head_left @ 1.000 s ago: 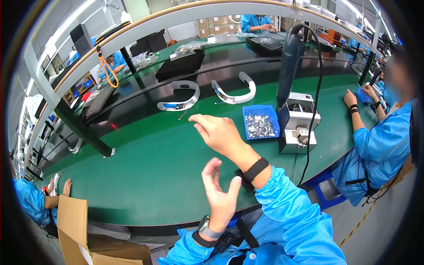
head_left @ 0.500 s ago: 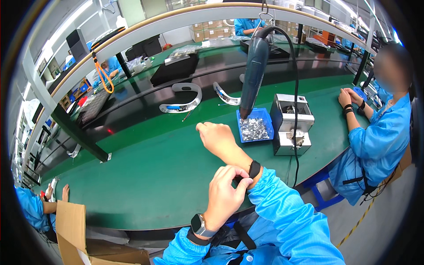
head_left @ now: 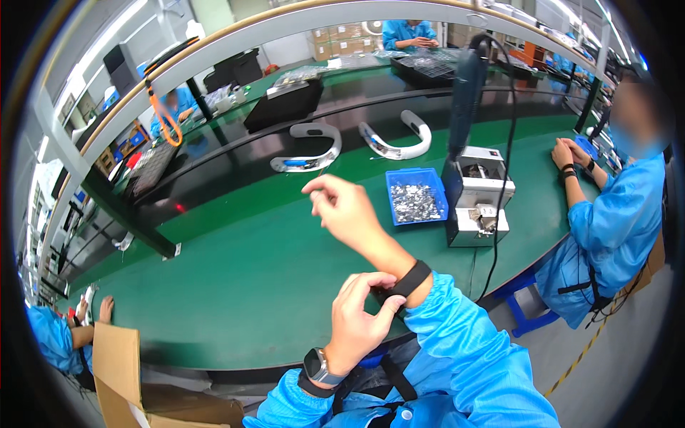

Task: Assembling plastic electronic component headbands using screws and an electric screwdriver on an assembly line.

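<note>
My left hand (head_left: 360,317), with a watch on its wrist, has its thumb and fingers closed on a black wrist strap (head_left: 414,277). The strap is wrapped around my right wrist. My right hand (head_left: 346,210) is held out over the green table, palm mostly hidden, its fingers loosely bent and apart with nothing in them. Beyond it and to the right stands a blue bin (head_left: 442,205) of small metallic parts. A dark electric screwdriver (head_left: 467,100) hangs on its cable above a small silver-and-black machine (head_left: 479,200).
Two white curved, U-shaped housings (head_left: 328,146) lie on the black belt (head_left: 228,165) beyond the green table (head_left: 235,285). A black tray (head_left: 285,107) is farther back. An open cardboard box (head_left: 118,364) stands at the lower left. A co-worker in blue (head_left: 617,221) sits at right.
The hanging screwdriver has swung right, away from above the blue bin. My right hand's fingers have spread. The wrist strap shows wider under my left fingers. Both white housings appear farther right.
</note>
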`<state>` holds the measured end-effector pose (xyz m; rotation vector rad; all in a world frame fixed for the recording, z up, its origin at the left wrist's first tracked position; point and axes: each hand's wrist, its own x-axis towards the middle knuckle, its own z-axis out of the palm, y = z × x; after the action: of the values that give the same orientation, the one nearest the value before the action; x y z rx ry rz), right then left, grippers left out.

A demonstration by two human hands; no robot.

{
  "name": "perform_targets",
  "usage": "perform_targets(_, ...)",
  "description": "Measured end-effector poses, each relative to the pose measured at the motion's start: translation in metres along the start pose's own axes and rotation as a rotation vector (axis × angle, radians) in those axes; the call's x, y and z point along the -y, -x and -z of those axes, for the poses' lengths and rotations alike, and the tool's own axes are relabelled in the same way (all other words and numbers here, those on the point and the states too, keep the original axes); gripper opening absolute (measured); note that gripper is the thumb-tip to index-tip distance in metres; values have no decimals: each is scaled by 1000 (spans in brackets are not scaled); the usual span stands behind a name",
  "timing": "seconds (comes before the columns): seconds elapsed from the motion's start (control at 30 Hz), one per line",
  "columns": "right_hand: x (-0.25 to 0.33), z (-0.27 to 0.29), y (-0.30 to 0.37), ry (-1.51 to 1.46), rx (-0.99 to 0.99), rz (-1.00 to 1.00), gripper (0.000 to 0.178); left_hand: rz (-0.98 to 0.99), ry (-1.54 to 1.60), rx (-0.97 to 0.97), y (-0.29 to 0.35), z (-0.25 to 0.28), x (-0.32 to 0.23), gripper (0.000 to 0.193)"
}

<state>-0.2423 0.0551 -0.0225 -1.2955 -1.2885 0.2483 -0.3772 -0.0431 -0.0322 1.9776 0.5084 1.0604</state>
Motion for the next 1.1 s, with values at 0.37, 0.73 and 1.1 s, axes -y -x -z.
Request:
perform_targets(0.37, 41, 32, 5, -698, -160, -298, 17, 415, 584, 109, 25, 21, 46, 40)
perform_targets(0.73, 72, 2, 101, -339, 514, -274, 21, 190, 950, -477, -77, 104, 37, 19)
perform_targets(1.1, 82, -24, 156, -342, 401, -376, 40, -8, 662, -696, -98, 98, 47, 18)
